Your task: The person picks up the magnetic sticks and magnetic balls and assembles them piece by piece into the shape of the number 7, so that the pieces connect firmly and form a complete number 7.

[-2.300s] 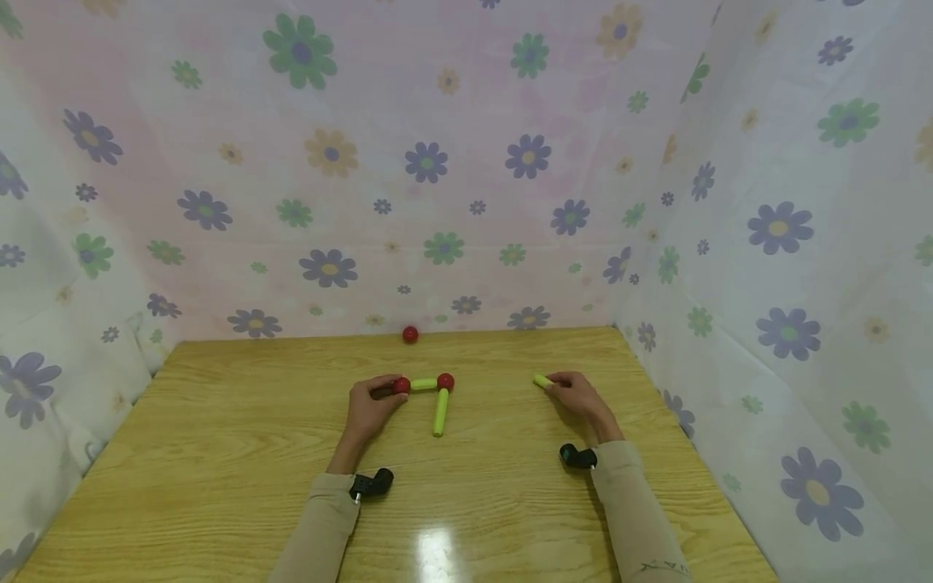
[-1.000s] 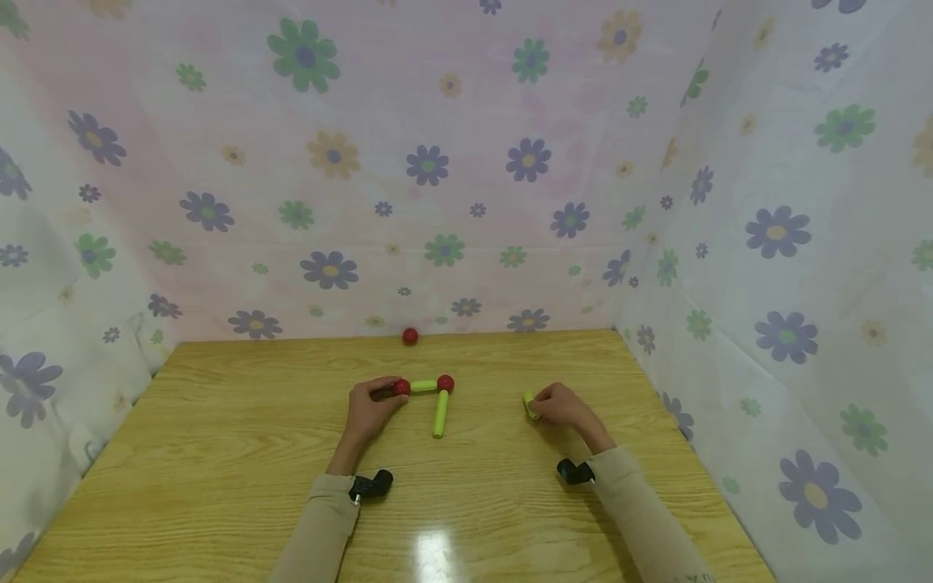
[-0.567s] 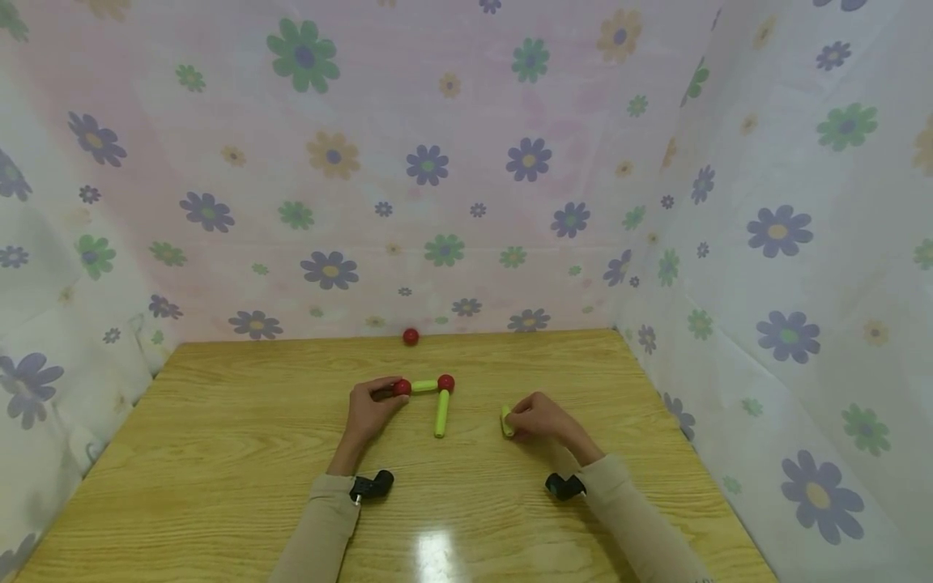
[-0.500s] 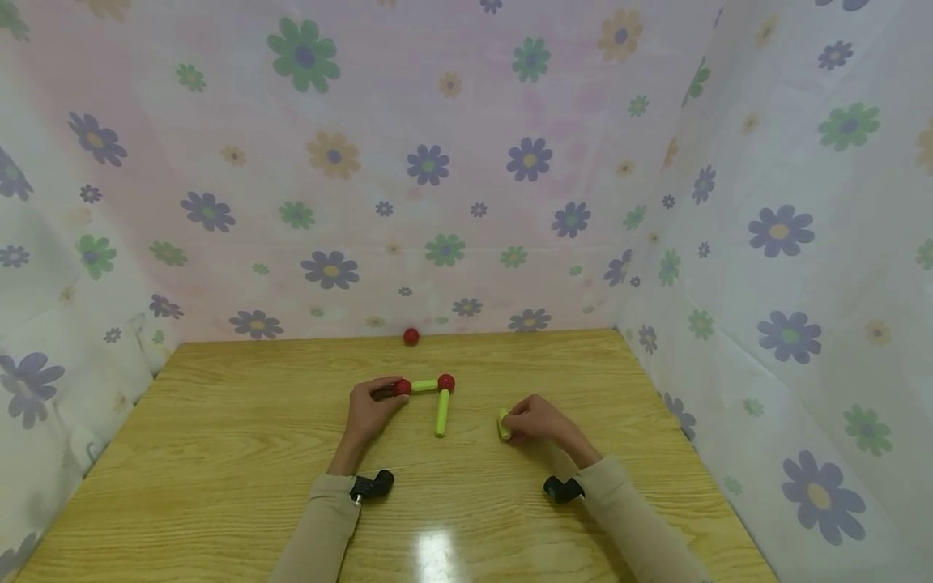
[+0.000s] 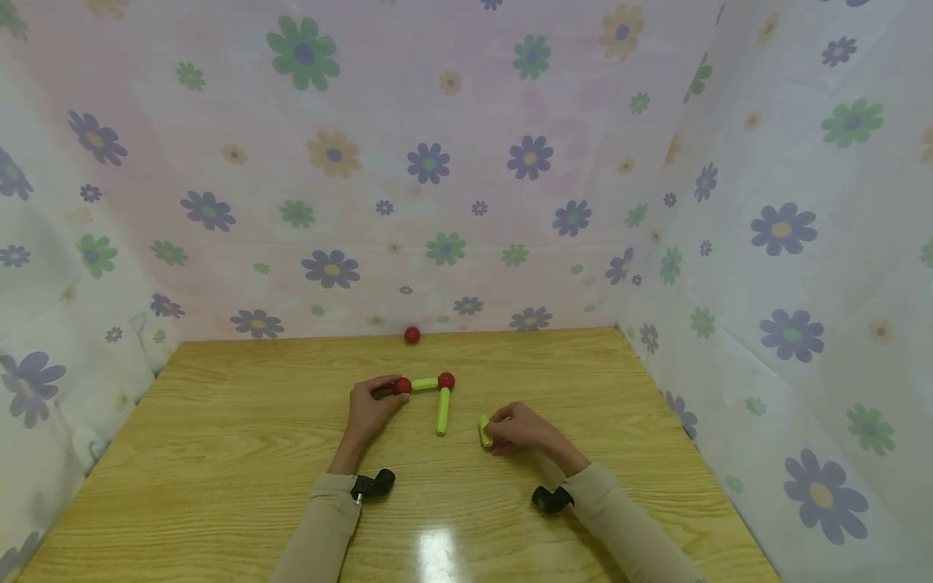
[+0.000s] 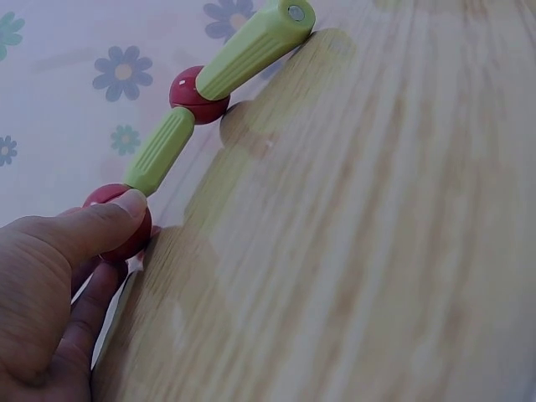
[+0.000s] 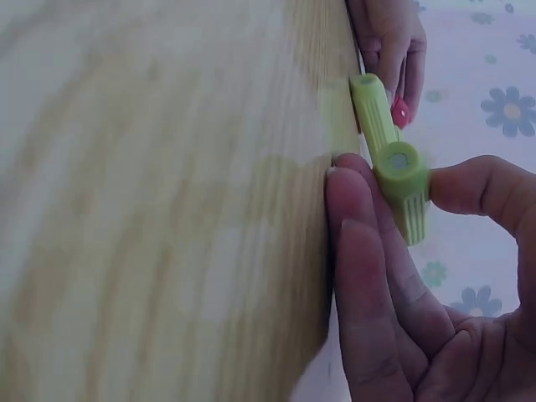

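Note:
My left hand (image 5: 369,410) pinches a red ball (image 5: 402,386) at the left end of a small magnetic ball-and-rod chain on the table. From that ball a short yellow-green rod (image 5: 425,384) leads to a second red ball (image 5: 446,380). A longer yellow-green rod (image 5: 442,413) extends from there toward the near side; its free end shows a round metal disc in the left wrist view. To the right of the chain, my right hand (image 5: 521,429) holds a separate yellow-green rod (image 7: 410,213) between thumb and fingers, just above or at the table surface.
A loose red ball (image 5: 411,335) lies at the table's far edge, against the flowered curtain (image 5: 474,178). Beneath everything is a wood-grain table (image 5: 240,453). A black wrist camera (image 5: 373,484) sits at the left cuff, another black camera (image 5: 552,500) at the right.
My right hand has carried its rod leftward and nearer to me, turning it from slanted to almost parallel with the longer rod. The left hand and the chain have stayed put.

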`<action>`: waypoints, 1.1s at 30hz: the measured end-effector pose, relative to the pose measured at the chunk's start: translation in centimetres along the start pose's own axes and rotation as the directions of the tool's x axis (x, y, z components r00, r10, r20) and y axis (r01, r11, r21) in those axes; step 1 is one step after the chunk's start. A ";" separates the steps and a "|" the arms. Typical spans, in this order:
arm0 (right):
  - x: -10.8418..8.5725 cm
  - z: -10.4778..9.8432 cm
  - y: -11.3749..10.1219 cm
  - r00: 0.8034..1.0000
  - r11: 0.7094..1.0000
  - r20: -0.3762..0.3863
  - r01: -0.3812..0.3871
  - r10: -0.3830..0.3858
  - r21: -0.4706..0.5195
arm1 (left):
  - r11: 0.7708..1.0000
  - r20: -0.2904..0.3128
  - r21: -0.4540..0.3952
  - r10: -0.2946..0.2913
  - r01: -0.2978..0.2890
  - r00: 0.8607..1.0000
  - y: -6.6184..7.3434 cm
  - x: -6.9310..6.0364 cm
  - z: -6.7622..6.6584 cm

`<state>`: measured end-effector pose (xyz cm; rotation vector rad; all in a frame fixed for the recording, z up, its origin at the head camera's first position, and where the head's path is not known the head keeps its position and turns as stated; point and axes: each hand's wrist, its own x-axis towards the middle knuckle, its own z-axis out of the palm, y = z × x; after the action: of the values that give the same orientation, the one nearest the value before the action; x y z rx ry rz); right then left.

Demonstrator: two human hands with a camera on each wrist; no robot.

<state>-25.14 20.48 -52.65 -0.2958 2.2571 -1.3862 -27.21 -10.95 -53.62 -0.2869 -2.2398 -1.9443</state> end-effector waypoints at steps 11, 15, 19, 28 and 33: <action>-0.3 2.7 -0.7 0.997 0.999 0.066 0.032 -0.031 -0.015 | 1.000 -0.054 0.017 -0.016 0.017 0.998 -3.6 1.1 0.4; -0.5 3.3 -1.2 0.998 1.000 0.062 0.016 -0.015 -0.019 | 1.000 -0.054 0.019 -0.011 0.012 0.998 -3.6 1.1 0.4; -0.6 3.7 -1.6 0.999 1.000 0.050 0.009 -0.009 -0.011 | 1.000 -0.054 0.020 -0.020 0.021 0.998 -3.7 1.1 0.3; -0.2 4.6 -1.8 0.998 0.999 0.061 0.021 -0.023 0.034 | 1.000 -0.048 0.017 -0.016 0.017 0.999 -3.5 1.0 0.3; 0.2 5.4 -2.0 0.998 0.999 0.067 0.005 -0.008 0.042 | 1.000 -0.040 0.017 -0.009 0.010 0.999 -3.4 0.8 0.4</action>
<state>-22.77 15.29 -53.01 -0.3310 2.1716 -1.4042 -28.85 -11.01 -56.71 -0.2334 -2.2360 -1.9170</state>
